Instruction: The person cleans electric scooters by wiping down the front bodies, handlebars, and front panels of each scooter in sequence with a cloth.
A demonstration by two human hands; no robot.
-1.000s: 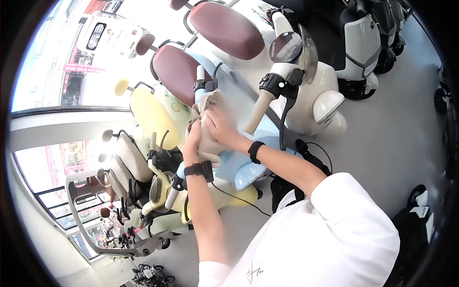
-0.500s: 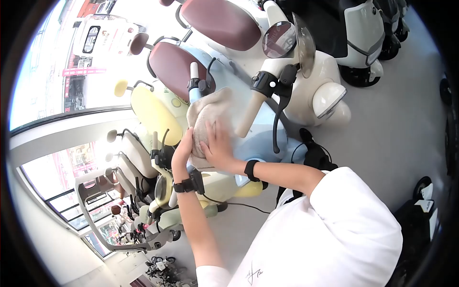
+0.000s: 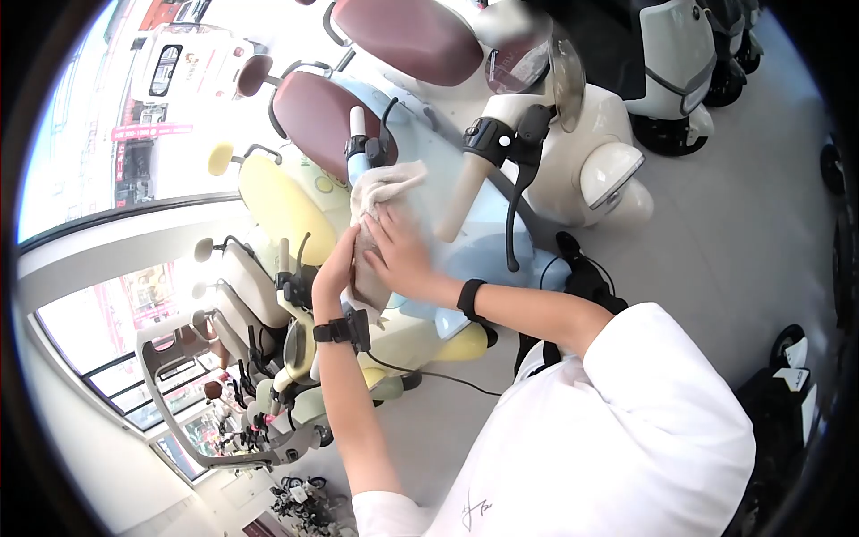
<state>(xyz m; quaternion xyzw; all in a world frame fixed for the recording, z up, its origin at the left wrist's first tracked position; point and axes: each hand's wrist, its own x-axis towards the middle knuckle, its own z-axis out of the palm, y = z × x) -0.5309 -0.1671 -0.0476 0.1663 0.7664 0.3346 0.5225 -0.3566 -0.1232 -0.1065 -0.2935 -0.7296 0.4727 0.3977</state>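
Note:
A beige cloth [image 3: 374, 191], creased and folded, is held between my two hands over the light blue scooter [image 3: 483, 219]. My left hand [image 3: 334, 267] grips its left edge, the fingers pointing up along it. From the other side my right hand [image 3: 407, 259] presses on the cloth, fingers stretched over it and reaching my left fingertips. A loose corner hangs below my hands. Close by are the blue scooter's two handlebar grips, the near one [image 3: 461, 201] beige with a black brake lever. Part of the cloth is hidden behind my fingers.
Scooters with dark red seats [image 3: 407, 40] and a yellow seat [image 3: 282, 206] stand close around. A cream scooter [image 3: 591, 161] is at the right, with a round mirror [image 3: 517, 67] near it. A black cable [image 3: 429, 374] runs below my hands.
My right hand has shifted across the cloth toward my left fingertips. The cloth is more bunched, and a corner now hangs lower. The whole view has shifted slightly.

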